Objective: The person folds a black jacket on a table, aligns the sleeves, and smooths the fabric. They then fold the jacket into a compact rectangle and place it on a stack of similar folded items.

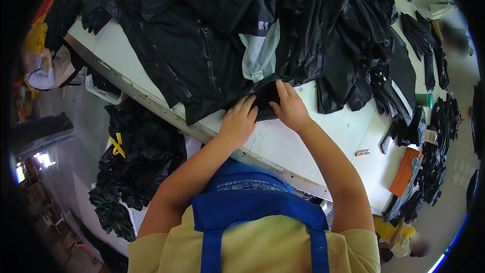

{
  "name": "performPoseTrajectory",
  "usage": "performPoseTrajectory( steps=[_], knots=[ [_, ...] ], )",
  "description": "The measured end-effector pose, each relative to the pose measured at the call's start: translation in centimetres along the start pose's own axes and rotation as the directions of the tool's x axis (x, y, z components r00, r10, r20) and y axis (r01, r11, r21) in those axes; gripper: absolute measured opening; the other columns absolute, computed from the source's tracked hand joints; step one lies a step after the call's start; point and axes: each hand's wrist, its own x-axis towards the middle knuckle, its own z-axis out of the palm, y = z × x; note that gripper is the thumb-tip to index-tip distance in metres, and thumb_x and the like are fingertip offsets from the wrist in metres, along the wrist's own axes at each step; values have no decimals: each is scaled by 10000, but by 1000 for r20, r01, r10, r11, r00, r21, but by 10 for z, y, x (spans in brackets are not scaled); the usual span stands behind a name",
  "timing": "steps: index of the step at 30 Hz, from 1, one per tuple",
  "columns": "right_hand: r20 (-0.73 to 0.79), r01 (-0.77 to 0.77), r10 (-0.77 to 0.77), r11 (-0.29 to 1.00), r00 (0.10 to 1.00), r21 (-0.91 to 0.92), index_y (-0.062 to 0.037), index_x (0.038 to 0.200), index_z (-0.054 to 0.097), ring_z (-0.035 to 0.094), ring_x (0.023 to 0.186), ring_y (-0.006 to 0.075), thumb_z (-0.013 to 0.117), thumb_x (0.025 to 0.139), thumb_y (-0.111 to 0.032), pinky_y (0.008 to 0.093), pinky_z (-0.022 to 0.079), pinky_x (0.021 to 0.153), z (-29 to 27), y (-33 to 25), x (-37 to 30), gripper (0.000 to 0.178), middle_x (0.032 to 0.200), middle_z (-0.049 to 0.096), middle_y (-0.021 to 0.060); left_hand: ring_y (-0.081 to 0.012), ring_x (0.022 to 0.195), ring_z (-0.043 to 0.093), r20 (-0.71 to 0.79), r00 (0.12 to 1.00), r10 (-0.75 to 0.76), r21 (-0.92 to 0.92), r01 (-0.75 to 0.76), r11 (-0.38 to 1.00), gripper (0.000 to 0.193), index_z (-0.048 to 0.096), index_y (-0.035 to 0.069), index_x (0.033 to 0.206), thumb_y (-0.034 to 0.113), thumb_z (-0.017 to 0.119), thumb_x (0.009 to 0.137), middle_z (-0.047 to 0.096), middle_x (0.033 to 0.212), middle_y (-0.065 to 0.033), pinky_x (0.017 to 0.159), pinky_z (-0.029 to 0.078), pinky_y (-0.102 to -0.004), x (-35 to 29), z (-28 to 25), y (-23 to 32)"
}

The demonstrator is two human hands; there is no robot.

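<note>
Past the blue apron [252, 205], left hand [240, 124] and right hand [292, 107] touch the near edge of black cloth [264, 102] on the white surface [278, 145], fingers laid on it, pinching or merely pressing cannot be told; pale mesh [260, 55] just beyond, black clothes [348, 40] heaped behind.

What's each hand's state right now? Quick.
Left hand: fingers on the black cloth; whether it grips can't be told.
Right hand: thumb and forefinger apart, at the same cloth; grip can't be told.
</note>
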Motion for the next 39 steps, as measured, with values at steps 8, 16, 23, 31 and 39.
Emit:
performPoseTrajectory(
  steps=[8, 16, 23, 31, 39],
  knots=[
    [96, 333, -325, 939, 941, -90, -50, 892, 649, 512, 1081, 348, 734, 791, -227, 421, 457, 935, -23, 14, 9, 221, 932, 623, 103, -332, 1187, 451, 172, 975, -143, -121, 165, 979, 231, 701, 67, 977, 242, 689, 827, 548, 1199, -99, 1079, 297, -551, 29, -12, -27],
    [197, 87, -56, 984, 979, -153, -65, 978, 614, 557, 1048, 344, 663, 848, -189, 386, 476, 902, -8, 11, 39, 187, 991, 641, 129, -435, 1081, 540, 14, 992, -122, 30, 122, 992, 360, 527, 22, 1166, 215, 636, 882, 618, 1107, -232, 1014, 388, -524, 26, -18, -40],
    [59, 307, -308, 874, 950, -376, -37, 1014, 647, 538, 1082, 343, 643, 868, -252, 396, 433, 979, -9, 8, 26, 260, 1124, 601, 121, -447, 1088, 526, -23, 983, -183, 133, 184, 974, 307, 507, 22, 1157, 146, 594, 890, 529, 1257, -239, 993, 402, -502, 35, -17, -46],
    [245, 195, -108, 910, 964, -367, -35, 1063, 614, 571, 1022, 325, 587, 913, -262, 373, 470, 923, -19, 8, 57, 274, 888, 645, 111, -395, 1049, 563, 62, 982, -177, 177, 163, 971, 289, 504, 33, 1122, 117, 609, 867, 527, 1222, -241, 962, 433, -479, 43, -42, -52],
    [155, 325, -286, 819, 946, -474, -113, 1176, 579, 569, 1060, 266, 632, 874, -276, 428, 396, 1025, -23, 13, 50, 346, 953, 634, 80, -343, 927, 600, 127, 990, -60, 174, 37, 984, 134, 588, 8, 928, 40, 582, 798, 591, 1060, -158, 1005, 437, -440, 50, -57, -66]
  ],
)
